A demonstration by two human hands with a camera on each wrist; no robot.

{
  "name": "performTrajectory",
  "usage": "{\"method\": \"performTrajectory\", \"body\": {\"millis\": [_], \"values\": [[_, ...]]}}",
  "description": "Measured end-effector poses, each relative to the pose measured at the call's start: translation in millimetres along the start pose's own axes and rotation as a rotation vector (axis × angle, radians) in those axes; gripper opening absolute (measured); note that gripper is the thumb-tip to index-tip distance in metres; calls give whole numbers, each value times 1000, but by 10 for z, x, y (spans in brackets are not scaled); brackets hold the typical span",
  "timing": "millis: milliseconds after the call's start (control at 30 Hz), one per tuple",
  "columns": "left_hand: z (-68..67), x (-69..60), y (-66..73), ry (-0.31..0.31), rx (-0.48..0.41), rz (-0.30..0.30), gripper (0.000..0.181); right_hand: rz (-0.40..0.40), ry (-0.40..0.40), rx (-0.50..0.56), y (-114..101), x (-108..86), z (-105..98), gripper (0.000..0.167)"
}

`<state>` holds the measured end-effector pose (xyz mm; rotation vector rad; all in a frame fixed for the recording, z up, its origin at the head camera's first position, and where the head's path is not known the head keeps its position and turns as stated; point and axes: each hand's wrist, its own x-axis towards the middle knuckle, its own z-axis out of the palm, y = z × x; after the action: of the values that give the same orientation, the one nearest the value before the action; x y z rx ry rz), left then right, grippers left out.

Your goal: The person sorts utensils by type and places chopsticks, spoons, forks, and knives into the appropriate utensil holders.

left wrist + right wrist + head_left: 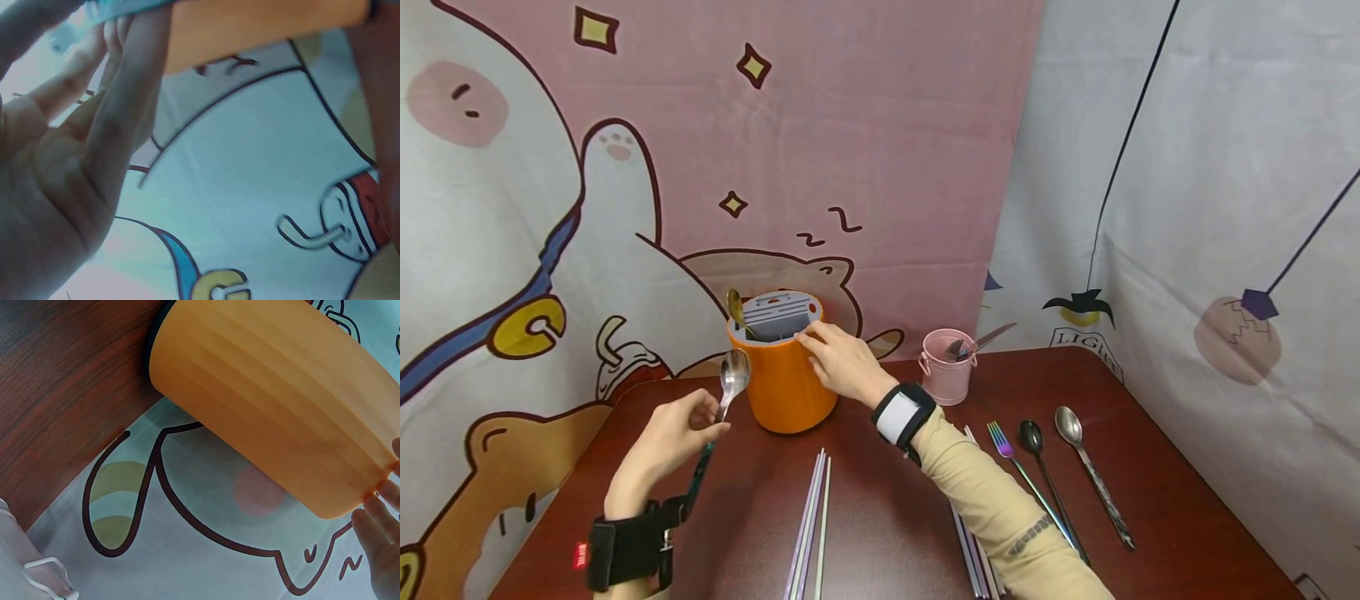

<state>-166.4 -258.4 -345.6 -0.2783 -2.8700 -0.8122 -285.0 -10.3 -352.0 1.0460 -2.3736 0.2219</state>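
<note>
Currently: spoon (735,372), bowl up, leaning slightly right, left of frame centre, pinched in left hand (673,437); orange holder (792,385) just rightward; right hand (847,364) (farther from spoon) touching holder rim, cannot tell if pinching.

Bearings are taken from the orange cylindrical utensil holder (793,387) with light grey slotted top, 12 o'clock being away from the wearer. Left hand (673,433), at 8 o'clock, pinches a silver-bowled metal spoon with dark teal handle (735,372), bowl uppermost. Right hand (844,360), at 3 o'clock, touches the holder's rim. A gold-coloured metal spoon (735,307) stands at the rim's 10 o'clock. Pink pail with side handles (945,387), at 3 o'clock, contains metal utensils. Purple and green slender chopsticks (808,521) lie at 6 o'clock. Iridescent metal fork (1017,462), black long-handled spoon (1032,437) and silver patterned-handle spoon (1094,477) lie towards 4 o'clock on the red-brown wooden table (887,517).
</note>
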Motion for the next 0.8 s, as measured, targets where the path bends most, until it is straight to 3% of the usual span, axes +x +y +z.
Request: {"method": "performTrajectory", "body": {"millis": [200, 400, 633, 800], "values": [[-84, 113, 238, 222, -30, 49, 20, 0, 13, -8, -1, 3, 10, 38], [-114, 271, 413, 529, -88, 131, 19, 0, 11, -13, -1, -3, 8, 38], [-172, 540, 580, 906, -255, 188, 23, 0, 9, -14, 4, 2, 23, 39], [-148, 724, 630, 1166, -442, 210, 33, 2, 10, -15, -2, -2, 28, 39]]}}
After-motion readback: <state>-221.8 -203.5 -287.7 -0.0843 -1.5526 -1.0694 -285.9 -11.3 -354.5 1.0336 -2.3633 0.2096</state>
